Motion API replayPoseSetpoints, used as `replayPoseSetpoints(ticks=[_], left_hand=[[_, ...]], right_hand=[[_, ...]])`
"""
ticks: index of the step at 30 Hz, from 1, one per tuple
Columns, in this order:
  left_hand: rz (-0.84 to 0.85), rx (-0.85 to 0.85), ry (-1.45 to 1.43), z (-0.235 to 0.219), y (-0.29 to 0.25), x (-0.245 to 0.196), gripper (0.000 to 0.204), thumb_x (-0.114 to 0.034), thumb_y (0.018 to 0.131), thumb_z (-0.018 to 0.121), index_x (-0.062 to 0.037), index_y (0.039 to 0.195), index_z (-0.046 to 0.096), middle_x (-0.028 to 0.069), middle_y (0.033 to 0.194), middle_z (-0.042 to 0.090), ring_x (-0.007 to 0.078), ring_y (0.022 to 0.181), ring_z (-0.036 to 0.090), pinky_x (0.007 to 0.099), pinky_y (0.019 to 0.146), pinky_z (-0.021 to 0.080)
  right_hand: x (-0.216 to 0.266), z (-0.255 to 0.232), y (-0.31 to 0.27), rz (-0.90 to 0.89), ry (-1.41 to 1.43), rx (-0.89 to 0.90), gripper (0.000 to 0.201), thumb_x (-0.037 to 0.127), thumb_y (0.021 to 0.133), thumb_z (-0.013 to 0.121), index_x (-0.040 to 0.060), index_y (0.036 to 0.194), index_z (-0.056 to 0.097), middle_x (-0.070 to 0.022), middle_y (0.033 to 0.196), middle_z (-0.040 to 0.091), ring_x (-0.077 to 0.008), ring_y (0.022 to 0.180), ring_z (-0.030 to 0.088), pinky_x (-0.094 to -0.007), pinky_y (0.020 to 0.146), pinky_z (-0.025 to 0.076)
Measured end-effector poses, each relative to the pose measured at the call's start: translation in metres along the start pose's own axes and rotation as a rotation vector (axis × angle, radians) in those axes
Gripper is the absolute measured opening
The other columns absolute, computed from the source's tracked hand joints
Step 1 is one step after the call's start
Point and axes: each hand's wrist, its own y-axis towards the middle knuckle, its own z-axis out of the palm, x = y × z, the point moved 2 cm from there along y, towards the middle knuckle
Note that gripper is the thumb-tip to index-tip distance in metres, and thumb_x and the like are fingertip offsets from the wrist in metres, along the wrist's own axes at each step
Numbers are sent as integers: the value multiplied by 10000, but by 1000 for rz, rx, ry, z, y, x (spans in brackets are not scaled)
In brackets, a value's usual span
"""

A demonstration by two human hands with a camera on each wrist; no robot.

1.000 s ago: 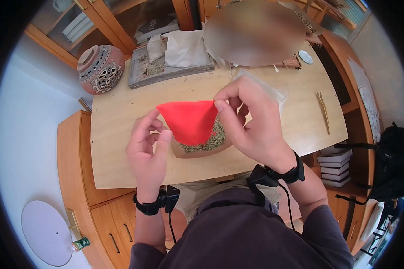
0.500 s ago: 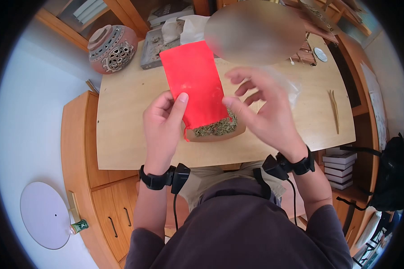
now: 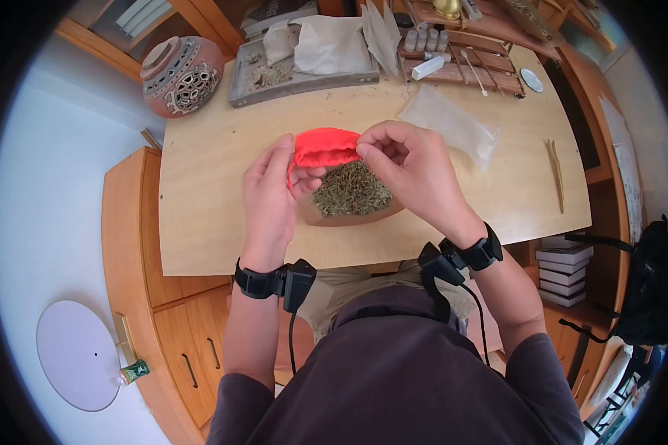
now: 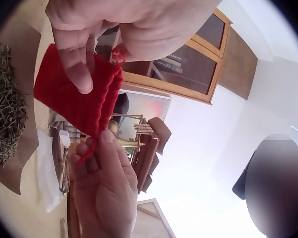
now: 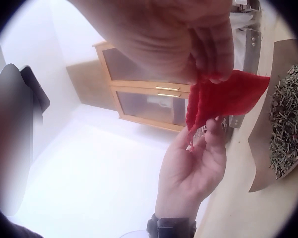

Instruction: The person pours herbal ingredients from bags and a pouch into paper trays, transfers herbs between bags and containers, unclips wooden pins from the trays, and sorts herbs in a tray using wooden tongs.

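Observation:
A red drawstring pouch (image 3: 326, 146) is held up over a brown tray (image 3: 349, 221) of dried herbs (image 3: 352, 191), its gathered mouth facing the body and slightly parted. At the pouch's left side, the left hand (image 3: 269, 194) grips it between thumb and fingers. The right hand (image 3: 421, 169) pinches the opposite corner of the mouth with thumb and forefinger. In the left wrist view, left fingers lie on the face of the pouch (image 4: 74, 96), and a red cord hangs by the right hand (image 4: 107, 191). The pouch's inside is hidden.
Behind the hands lies a clear plastic bag (image 3: 453, 122). Wooden tweezers (image 3: 555, 176) rest at the table's right. Along the back stand a patterned clay pot (image 3: 182, 78), a grey tray (image 3: 304, 90) with white bags, and a wooden rack (image 3: 464, 73) with small bottles.
The pouch was stretched between both hands, then raised upright in the left hand with the right hand off it. Now it is tipped mouth toward the body, and the right hand pinches it again.

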Motion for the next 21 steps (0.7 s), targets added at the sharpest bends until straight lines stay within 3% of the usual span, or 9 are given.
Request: replayPoseSetpoints(ticks=[2,6,8,12,14,18,20,21], left_hand=[[38,-58,50,0,-4,-2,386,-249,1068,529,44,1311,596,109,1027,706,188,836,711,268,689,558],[26,23,72,-3,-6,-4,383,-246,1075,511,50,1300,602,109,1027,705,180,829,710,264,685,556],[50,52,92,-3,-7,-4,376,-239,1075,514,55,1290,608,103,1009,704,171,832,708,261,685,553],[84,47,120,0,-10,-3,362,-224,1069,529,60,1274,620,95,977,701,161,822,702,255,681,549],[107,40,153,0,-12,-2,319,-201,1055,570,38,1248,655,92,940,703,141,782,688,248,666,547],[137,51,202,4,-20,-2,306,-186,1031,617,35,1238,665,79,939,704,122,773,677,243,666,546],[173,39,288,6,-23,-2,311,-173,1008,657,36,1238,665,64,942,704,104,778,671,233,667,544],[175,39,287,6,-23,-2,311,-173,1008,657,36,1238,665,64,942,704,104,778,671,233,667,544]], right_hand=[[-2,0,3,-6,3,-13,119,80,913,682,-34,933,713,-93,766,715,-144,675,666,-280,663,540],[-1,0,5,15,4,-18,128,85,909,684,-36,933,720,-102,775,724,-144,672,667,-281,663,541],[-1,-1,4,11,-14,8,126,70,953,690,-47,997,705,-18,806,697,-40,682,609,-205,602,490],[2,0,1,2,-62,27,127,68,952,690,-48,1002,706,-18,822,703,-39,706,620,-207,623,500],[2,1,-1,31,13,6,125,76,921,686,-40,958,712,-95,786,722,-138,685,667,-283,666,539],[3,2,-4,11,38,-6,129,79,930,682,-40,971,711,-100,799,723,-135,696,667,-286,667,539],[6,0,-6,66,17,38,126,68,960,686,-45,1013,705,-20,863,706,-44,767,624,-209,681,505],[6,0,-6,64,16,38,126,68,960,686,-45,1013,705,-20,863,706,-44,767,624,-209,681,505]])
